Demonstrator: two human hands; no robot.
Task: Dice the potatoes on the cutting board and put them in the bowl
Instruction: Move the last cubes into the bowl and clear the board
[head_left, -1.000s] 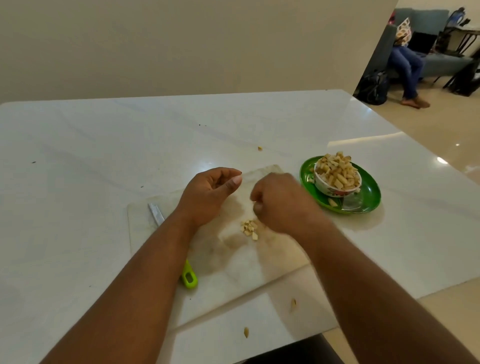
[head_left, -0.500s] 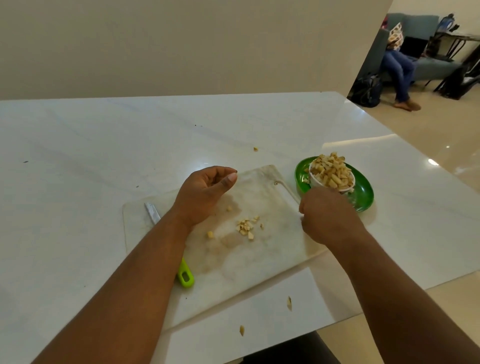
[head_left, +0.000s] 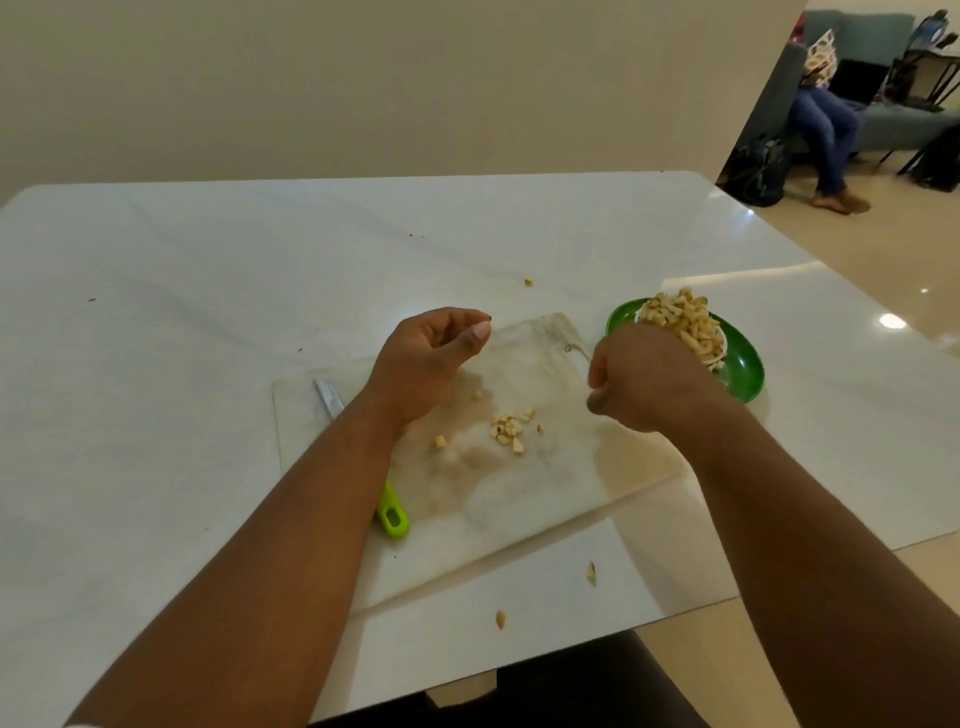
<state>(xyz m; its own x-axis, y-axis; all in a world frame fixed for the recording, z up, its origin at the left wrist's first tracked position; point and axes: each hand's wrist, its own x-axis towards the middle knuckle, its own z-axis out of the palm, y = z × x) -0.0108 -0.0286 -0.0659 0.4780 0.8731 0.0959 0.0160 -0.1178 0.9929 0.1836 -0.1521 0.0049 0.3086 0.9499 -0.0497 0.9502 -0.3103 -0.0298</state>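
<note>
The last potato bits (head_left: 511, 428) lie mid cutting board (head_left: 524, 499), between the hands. The right hand (head_left: 641, 379), curled closed by the heaped bowl (head_left: 717, 353), may hold pieces; I cannot tell. The left hand (head_left: 428, 361) hovers loosely curled, empty, about as near.

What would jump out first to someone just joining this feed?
Probably the bowl heaped with diced potato, standing on a green plate at the right, with the right hand curled just in front of it. Next, the small pile of dice left mid cutting board, and the green-handled knife lying under the left forearm. The left hand hovers loosely curled above the board.
</note>
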